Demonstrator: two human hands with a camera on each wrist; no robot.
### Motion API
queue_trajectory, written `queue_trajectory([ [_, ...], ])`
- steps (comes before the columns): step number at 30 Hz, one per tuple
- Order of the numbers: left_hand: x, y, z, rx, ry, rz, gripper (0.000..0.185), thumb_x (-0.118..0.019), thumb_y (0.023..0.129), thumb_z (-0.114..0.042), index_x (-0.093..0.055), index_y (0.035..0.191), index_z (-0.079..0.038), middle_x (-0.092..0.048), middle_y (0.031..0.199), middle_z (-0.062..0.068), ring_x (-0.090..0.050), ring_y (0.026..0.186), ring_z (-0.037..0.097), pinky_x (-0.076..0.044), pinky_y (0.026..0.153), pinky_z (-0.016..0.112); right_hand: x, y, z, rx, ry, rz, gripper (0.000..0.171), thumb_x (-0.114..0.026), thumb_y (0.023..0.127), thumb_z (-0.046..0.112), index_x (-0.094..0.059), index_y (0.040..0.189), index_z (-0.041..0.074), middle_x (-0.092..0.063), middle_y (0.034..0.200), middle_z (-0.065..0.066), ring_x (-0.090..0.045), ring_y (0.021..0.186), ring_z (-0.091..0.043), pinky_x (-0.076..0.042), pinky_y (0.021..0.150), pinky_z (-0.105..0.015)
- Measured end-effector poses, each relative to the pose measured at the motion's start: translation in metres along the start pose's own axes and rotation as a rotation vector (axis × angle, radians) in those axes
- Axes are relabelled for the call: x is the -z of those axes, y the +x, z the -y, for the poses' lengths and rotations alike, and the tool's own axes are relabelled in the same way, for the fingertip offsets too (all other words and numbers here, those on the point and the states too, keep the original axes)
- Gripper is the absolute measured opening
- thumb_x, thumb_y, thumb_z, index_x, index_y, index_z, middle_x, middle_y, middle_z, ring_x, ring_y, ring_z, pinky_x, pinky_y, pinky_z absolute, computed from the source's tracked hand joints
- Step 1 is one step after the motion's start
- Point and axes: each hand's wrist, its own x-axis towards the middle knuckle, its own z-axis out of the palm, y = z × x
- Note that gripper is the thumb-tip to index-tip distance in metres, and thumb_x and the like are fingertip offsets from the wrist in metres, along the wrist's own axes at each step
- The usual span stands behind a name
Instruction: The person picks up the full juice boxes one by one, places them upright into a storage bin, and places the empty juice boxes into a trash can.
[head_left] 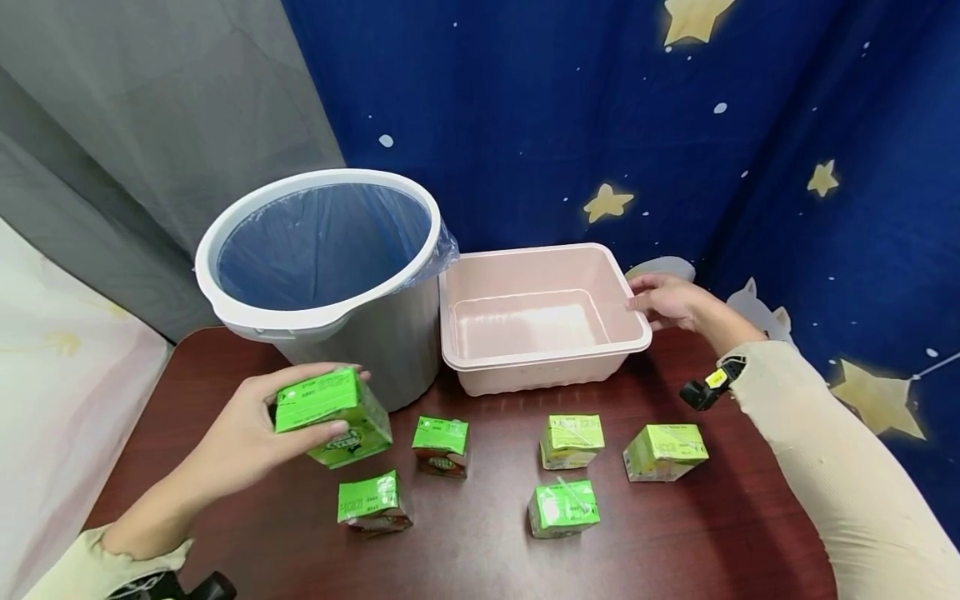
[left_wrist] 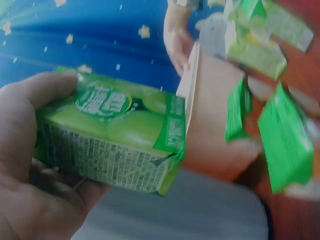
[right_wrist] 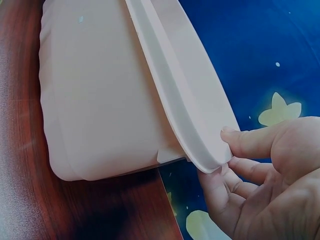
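My left hand (head_left: pixel 251 433) grips a green juice box (head_left: pixel 337 417), held above the table in front of the bin; in the left wrist view the printed sides of this juice box (left_wrist: pixel 110 130) face the camera. With thumb and fingers my right hand (head_left: pixel 671 302) pinches the right rim of a pale pink plastic basin (head_left: pixel 547 367). The right wrist view shows the thumb inside the basin's rim (right_wrist: pixel 175 100) and the fingers beneath it. Nothing lies inside the basin.
A grey bin (head_left: pixel 390 358) with a clear liner stands left of the basin. Several more juice boxes stand on the dark red table (head_left: pixel 487 558): brown-and-green ones (head_left: pixel 441 446) on the left, light green ones (head_left: pixel 663 454) on the right. A starry blue curtain (head_left: pixel 525 108) hangs behind.
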Motion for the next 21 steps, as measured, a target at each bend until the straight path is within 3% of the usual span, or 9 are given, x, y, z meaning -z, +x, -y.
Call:
queue_trajectory([
  [5,-0.017,0.018,-0.016,0.002,-0.033,-0.022,0.053,-0.08,0.085,0.003,-0.065,0.134,-0.011,-0.071,0.125,0.01,-0.069,0.099,0.017,-0.058,0.076,0.026,-0.001,0.0,0.001,0.0,-0.006,0.002,0.054,-0.056,0.103,0.004,-0.031,0.149,-0.01,-0.059,0.116,-0.014,-0.064,0.089,-0.013,-0.06,0.074,-0.03],
  [11,-0.035,0.04,-0.028,0.062,-0.016,-0.025,0.05,-0.083,0.085,-0.006,-0.067,0.132,-0.01,-0.074,0.112,0.002,-0.068,0.085,0.017,-0.058,0.069,0.028,-0.001,0.0,0.003,-0.004,-0.024,-0.001,0.053,-0.056,0.103,0.005,-0.032,0.148,-0.01,-0.057,0.12,-0.017,-0.064,0.09,-0.013,-0.06,0.074,-0.03],
  [21,-0.068,0.081,-0.042,0.109,-0.089,0.031,0.053,-0.083,0.085,-0.009,-0.064,0.134,-0.004,-0.071,0.1,0.009,-0.065,0.078,0.021,-0.057,0.064,0.031,-0.001,0.001,0.0,-0.002,-0.004,0.0,0.051,-0.056,0.103,0.003,-0.032,0.147,-0.01,-0.059,0.116,-0.015,-0.065,0.087,-0.012,-0.06,0.074,-0.031],
])
